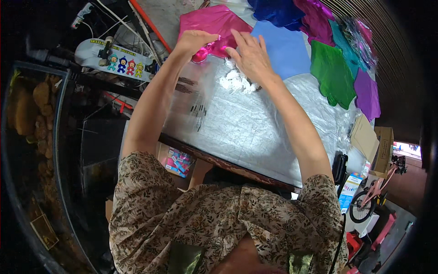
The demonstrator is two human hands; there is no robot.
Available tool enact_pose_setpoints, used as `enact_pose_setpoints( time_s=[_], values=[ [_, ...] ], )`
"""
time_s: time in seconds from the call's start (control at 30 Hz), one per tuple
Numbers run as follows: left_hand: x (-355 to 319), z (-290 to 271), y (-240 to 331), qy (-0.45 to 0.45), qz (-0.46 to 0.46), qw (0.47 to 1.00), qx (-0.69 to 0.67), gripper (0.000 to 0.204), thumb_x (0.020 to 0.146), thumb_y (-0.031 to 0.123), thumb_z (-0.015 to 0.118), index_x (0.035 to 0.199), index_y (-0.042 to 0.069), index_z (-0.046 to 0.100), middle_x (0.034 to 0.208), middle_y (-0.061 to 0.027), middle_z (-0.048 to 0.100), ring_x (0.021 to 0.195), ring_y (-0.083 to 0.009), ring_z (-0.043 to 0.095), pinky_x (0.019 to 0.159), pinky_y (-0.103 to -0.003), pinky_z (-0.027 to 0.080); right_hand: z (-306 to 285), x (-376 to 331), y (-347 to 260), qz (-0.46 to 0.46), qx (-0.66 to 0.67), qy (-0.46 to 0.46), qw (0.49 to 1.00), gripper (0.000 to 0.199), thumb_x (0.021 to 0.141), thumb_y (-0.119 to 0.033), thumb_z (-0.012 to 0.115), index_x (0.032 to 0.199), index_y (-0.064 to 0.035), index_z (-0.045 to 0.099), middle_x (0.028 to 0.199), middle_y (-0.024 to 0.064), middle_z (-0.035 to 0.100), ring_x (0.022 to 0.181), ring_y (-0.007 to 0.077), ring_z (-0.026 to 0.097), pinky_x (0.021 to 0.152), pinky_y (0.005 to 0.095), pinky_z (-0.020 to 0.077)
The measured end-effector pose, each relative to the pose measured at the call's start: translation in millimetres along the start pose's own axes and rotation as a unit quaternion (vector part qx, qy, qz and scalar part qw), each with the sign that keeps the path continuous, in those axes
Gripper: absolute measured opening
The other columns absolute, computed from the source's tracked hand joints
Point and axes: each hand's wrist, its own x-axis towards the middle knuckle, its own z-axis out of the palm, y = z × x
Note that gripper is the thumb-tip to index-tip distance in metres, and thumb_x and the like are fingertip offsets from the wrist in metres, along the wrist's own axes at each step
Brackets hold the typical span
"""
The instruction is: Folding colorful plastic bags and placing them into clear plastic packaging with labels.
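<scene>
My left hand point(196, 43) pinches the edge of a crumpled shiny pink foil piece point(212, 51) near the far side of the table. Beside it my right hand point(252, 57) is spread, its fingers apart over the right side of the pink material; its thumb points toward the foil. Behind both hands lies a flat, wide pink sheet point(214, 20). A tangled bundle of white string point(238, 82) rests just below my right hand. Clear plastic bags point(189, 107) with dark print lie under my left forearm.
Flat coloured sheets spread to the right: light blue point(285, 50), dark blue point(278, 13), green point(332, 73) and purple point(367, 96). They cover part of the silvery table cover point(246, 130). A skateboard point(114, 59) and a glass tank point(64, 137) stand left; cardboard point(383, 146) stands right.
</scene>
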Motion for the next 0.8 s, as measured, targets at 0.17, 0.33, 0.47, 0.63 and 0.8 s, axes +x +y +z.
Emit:
enact_pose_setpoints(
  time_s=[0.17, 0.33, 0.47, 0.63, 0.8],
  values=[
    [-1.3, 3.9, -1.2, -0.019, 0.004, 1.0, -0.011, 0.022, 0.089, 0.019, 0.075, 0.103, 0.002, 0.076, 0.094, -0.0047, 0.075, 0.082, -0.0092, 0.066, 0.072, -0.024, 0.052, 6.3, 3.0, 5.0, -0.009, -0.049, -0.034, 0.998, 0.053, 0.102, -0.043, 0.052, 0.141, -0.0076, 0.053, 0.145, 0.0147, 0.054, 0.141, 0.0347, 0.039, 0.117, 0.0595, 0.0238],
    [13.3, -22.0, -19.5, 0.033, 0.008, 0.992, -0.117, 0.024, 0.091, 0.018, 0.074, 0.108, 0.001, 0.074, 0.097, -0.0031, 0.074, 0.083, -0.0109, 0.067, 0.077, -0.023, 0.053, 7.4, -3.5, 3.0, -0.016, -0.048, -0.043, 0.998, 0.048, 0.101, -0.042, 0.054, 0.134, -0.0069, 0.06, 0.141, 0.0141, 0.057, 0.14, 0.0338, 0.042, 0.116, 0.0585, 0.0251],
    [8.2, -9.0, -10.4, 0.017, 0.004, 0.995, -0.098, 0.022, 0.091, 0.019, 0.074, 0.105, 0.001, 0.074, 0.094, -0.0013, 0.072, 0.083, -0.009, 0.066, 0.076, -0.021, 0.052, 2.8, 1.0, -2.1, -0.036, -0.014, 0.049, 0.998, 0.044, 0.1, -0.039, 0.056, 0.127, -0.0061, 0.065, 0.137, 0.0134, 0.06, 0.136, 0.0326, 0.047, 0.116, 0.0547, 0.027],
    [6.8, -5.0, 17.2, 0.06, 0.102, 0.993, 0.013, 0.024, 0.092, 0.021, 0.074, 0.105, 0.001, 0.074, 0.09, -0.0005, 0.071, 0.082, -0.0068, 0.064, 0.074, -0.021, 0.051, 13.1, 24.1, -5.7, -0.055, 0.041, 0.004, 0.998, 0.045, 0.099, -0.037, 0.057, 0.131, -0.0051, 0.061, 0.134, 0.0162, 0.062, 0.13, 0.0326, 0.053, 0.117, 0.0506, 0.0287],
    [39.7, -39.4, 33.3, 0.151, 0.26, 0.948, 0.107, 0.025, 0.094, 0.022, 0.072, 0.107, 0.0, 0.073, 0.085, 0.0006, 0.07, 0.08, -0.0058, 0.062, 0.073, -0.022, 0.05, 36.3, 33.1, -5.4, -0.058, -0.067, -0.042, 0.995, 0.051, 0.099, -0.039, 0.056, 0.136, -0.0033, 0.057, 0.138, 0.0203, 0.059, 0.129, 0.0349, 0.054, 0.117, 0.0499, 0.0296]
  ],
)
